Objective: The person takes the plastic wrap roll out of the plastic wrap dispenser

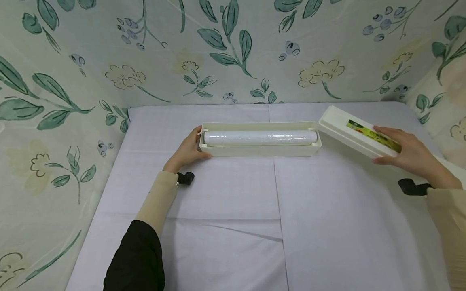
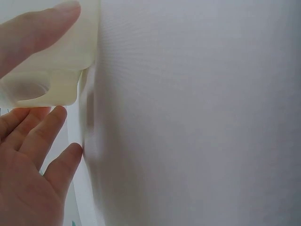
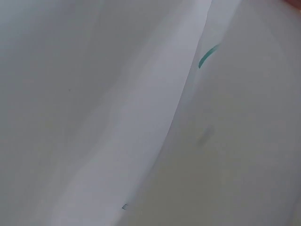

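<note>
A long cream plastic cling film box [image 1: 260,151] lies across the table, uncovered at the top. Inside it sits a shiny white roll of cling film [image 1: 260,138]. My left hand [image 1: 189,146] grips the box's left end, thumb on the front side and fingers behind. In the left wrist view that thumb [image 2: 40,30] presses the box end [image 2: 63,54]. My right hand [image 1: 409,151] holds the box's lid [image 1: 358,137], raised and slanted at the right of the box. A yellow-green label [image 1: 371,135] marks the lid. The right wrist view shows only a fingertip-sized patch of skin at its top corner.
A white cloth [image 1: 225,242] with fold creases covers the table. Behind and at the sides hangs a curtain with leaf and flower prints [image 1: 233,60]. Each wrist carries a small black camera mount [image 1: 186,178].
</note>
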`<state>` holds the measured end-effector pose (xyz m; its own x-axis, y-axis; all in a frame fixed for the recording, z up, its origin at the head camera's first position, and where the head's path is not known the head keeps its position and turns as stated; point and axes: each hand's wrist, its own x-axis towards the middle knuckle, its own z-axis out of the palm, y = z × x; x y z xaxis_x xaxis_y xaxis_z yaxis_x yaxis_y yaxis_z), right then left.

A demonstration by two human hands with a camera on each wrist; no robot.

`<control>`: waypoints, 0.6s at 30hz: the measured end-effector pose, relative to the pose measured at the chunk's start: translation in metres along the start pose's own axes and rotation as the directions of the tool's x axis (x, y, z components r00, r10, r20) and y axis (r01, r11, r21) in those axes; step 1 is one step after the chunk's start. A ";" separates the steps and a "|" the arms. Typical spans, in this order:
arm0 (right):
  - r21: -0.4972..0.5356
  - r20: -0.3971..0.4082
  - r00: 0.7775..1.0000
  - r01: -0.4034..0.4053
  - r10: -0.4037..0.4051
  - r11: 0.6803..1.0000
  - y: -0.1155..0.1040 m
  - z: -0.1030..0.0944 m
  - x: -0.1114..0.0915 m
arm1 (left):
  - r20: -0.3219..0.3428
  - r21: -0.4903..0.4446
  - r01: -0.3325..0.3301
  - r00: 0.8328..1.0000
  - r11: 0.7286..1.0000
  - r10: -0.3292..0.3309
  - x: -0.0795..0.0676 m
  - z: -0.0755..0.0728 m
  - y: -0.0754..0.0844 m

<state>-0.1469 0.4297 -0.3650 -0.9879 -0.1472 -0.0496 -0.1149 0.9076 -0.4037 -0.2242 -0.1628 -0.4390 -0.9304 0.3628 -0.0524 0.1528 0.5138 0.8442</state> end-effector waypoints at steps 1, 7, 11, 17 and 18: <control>-0.002 -0.004 1.000 -0.006 0.006 1.000 0.000 0.000 -0.001 | 0.000 0.005 0.003 1.000 1.000 -0.003 0.000 0.000 0.000; 0.007 -0.007 1.000 -0.022 0.022 1.000 0.002 0.001 -0.004 | -0.003 0.014 0.002 1.000 1.000 -0.002 0.000 0.000 0.001; 0.007 -0.009 1.000 -0.013 0.013 1.000 0.005 0.000 -0.006 | -0.003 0.014 0.003 1.000 1.000 -0.003 0.000 0.000 0.001; 0.009 -0.022 1.000 -0.002 0.002 1.000 0.009 0.000 -0.008 | -0.002 0.012 0.003 1.000 1.000 -0.003 0.000 0.000 0.002; 0.011 -0.023 1.000 -0.004 0.004 1.000 0.010 0.000 -0.008 | -0.002 0.011 0.003 1.000 1.000 -0.003 0.000 0.000 0.002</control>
<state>-0.1402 0.4395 -0.3688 -0.9905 -0.1343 -0.0306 -0.1098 0.9037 -0.4139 -0.2236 -0.1616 -0.4371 -0.9314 0.3601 -0.0537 0.1539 0.5231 0.8383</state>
